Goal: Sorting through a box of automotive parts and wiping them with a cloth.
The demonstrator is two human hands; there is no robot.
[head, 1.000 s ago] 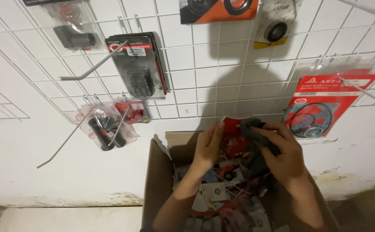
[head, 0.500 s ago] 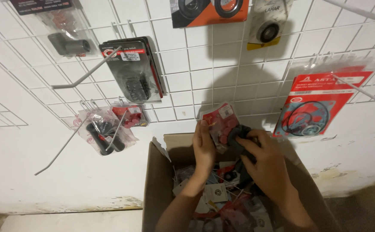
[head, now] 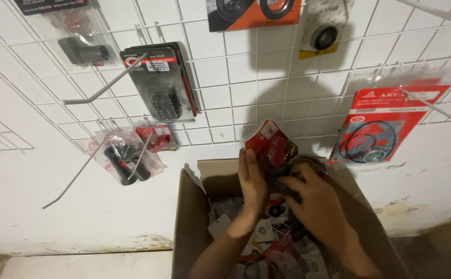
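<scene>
Red packet, clear-fronted with a small dark part inside, sits upright in the left hand, whose fingers close around its lower edge just above the open cardboard box. Right hand curls over a dark bundle beside the packet, gripping it. Below both hands the box holds a jumble of more small packets. Behind stands a white wire grid hung with packaged parts.

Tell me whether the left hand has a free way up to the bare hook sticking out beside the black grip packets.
Probably yes: the left hand holds a red packet above the cardboard box, and only open wall lies between it and the bare hook.
</scene>
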